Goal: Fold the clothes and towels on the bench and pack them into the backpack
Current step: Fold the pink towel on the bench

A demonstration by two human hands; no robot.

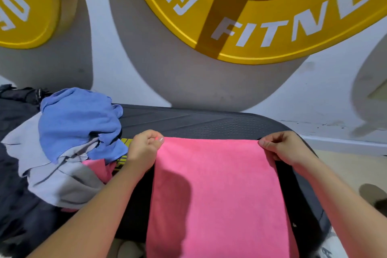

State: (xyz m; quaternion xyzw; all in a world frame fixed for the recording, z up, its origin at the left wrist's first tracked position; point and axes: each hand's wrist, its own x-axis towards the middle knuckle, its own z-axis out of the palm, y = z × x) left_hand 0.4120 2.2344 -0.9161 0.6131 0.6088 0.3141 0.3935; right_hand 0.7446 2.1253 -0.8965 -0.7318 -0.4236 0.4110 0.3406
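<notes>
Left hand [144, 148] and right hand [282, 148] well apart, each pinching a far corner of the pink towel [217, 195]. Towel lies flat on the black bench [209, 124], stretched between them.

Gym, yellow weight-plate wall decor [261, 16] lettered "FITNE", padded black bench [209, 125]
</notes>
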